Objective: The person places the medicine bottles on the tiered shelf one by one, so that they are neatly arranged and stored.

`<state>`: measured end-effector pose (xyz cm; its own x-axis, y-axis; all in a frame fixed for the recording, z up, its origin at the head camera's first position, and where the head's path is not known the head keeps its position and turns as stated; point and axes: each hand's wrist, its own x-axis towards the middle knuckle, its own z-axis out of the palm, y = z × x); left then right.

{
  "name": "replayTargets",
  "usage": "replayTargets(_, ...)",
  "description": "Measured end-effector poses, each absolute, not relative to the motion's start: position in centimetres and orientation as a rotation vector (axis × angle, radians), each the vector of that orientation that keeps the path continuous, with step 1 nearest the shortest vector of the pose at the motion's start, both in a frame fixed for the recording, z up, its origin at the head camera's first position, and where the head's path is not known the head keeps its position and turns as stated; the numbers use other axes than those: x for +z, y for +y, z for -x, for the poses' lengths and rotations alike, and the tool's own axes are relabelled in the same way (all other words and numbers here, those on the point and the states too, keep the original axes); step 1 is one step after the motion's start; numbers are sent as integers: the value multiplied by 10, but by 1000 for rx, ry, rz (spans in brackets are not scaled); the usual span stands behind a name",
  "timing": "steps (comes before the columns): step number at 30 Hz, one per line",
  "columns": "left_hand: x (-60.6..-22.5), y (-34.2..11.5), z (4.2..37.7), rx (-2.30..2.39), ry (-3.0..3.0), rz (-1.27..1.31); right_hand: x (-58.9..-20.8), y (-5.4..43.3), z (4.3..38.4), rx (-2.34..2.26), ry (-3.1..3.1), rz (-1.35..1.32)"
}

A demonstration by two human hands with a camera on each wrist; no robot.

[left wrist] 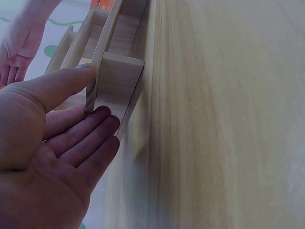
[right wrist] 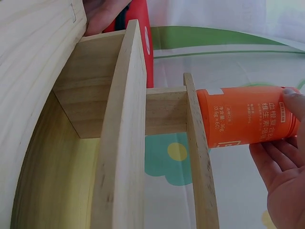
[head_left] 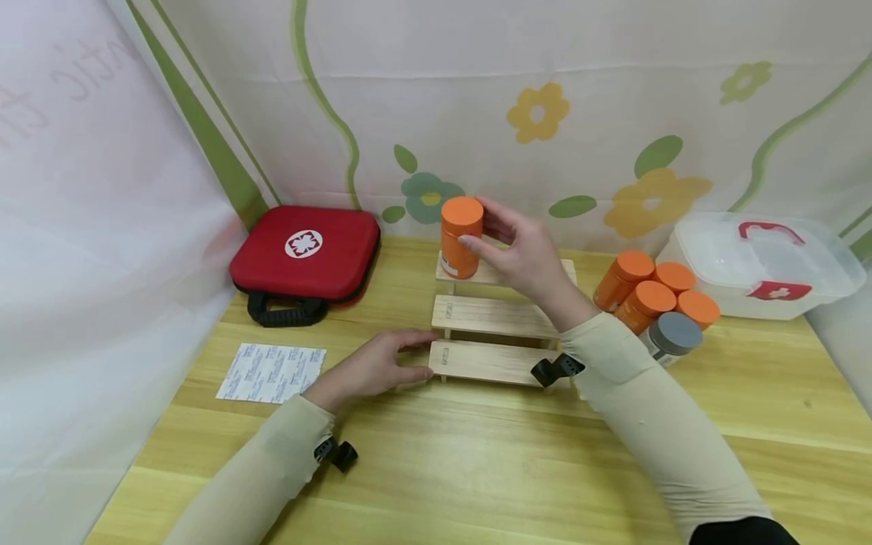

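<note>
A three-step wooden display rack [head_left: 497, 316] stands on the table. At its top step's left end is an orange supplement bottle [head_left: 460, 238] with an orange lid, upright. My right hand [head_left: 521, 253] grips the bottle's upper part between thumb and fingers. In the right wrist view the bottle's base [right wrist: 207, 119] meets the top board, and white print shows on its side. My left hand [head_left: 371, 365] holds the left end of the lowest step, thumb at the front edge and index finger at the back edge; its other fingers [left wrist: 97, 138] extend beside the rack.
Several orange-lidded bottles [head_left: 633, 276] and a grey-lidded one [head_left: 674, 334] cluster right of the rack. Behind them sits a clear first-aid box [head_left: 715, 265] with a red handle. A red first-aid case [head_left: 272, 257] and a white printed sheet [head_left: 272, 372] lie on the left.
</note>
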<state>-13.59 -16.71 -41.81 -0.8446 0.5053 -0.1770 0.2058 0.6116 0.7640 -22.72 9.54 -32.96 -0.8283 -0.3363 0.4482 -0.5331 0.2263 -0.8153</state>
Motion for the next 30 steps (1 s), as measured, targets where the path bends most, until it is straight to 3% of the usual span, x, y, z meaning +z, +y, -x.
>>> replayTargets(30, -419, -166, 136, 1124, 2451, -554, -330, 114, 210, 1699, -2437, -805)
